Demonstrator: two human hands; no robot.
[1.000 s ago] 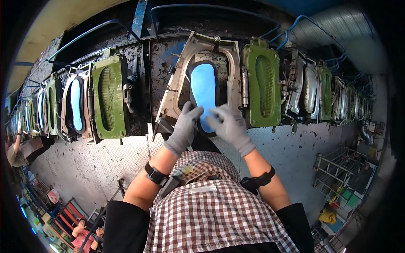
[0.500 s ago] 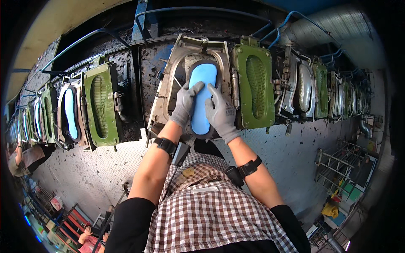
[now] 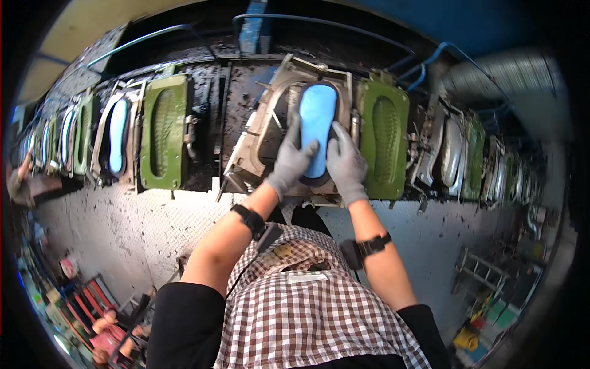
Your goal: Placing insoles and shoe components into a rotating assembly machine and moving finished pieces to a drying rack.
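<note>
A blue insole-shaped piece (image 3: 318, 117) with a dark rim lies lengthwise over the open metal mould frame (image 3: 251, 147) in front of me. My left hand (image 3: 291, 161), in a grey glove, holds its lower left edge, thumb across the blue face and fingers along the side. On the opposite edge is my right hand (image 3: 348, 161), also gloved, its thumb by the rim and its other fingers partly hidden. Just right of the frame stands a green mould half (image 3: 384, 138) with a sole-shaped, patterned hollow.
More green mould halves (image 3: 164, 132) and frames line both sides; one frame at left bears another blue piece (image 3: 118, 135). Blue pipes (image 3: 319, 22) cross behind. A co-worker (image 3: 31, 184) stands far left; another person (image 3: 114, 338) is lower left. A metal rack (image 3: 482, 273) stands right.
Both hands have shifted lower along the blue piece. My left thumb now lies lower on its face, and my right hand has slid out to its edge. The whole view has shifted slightly.
</note>
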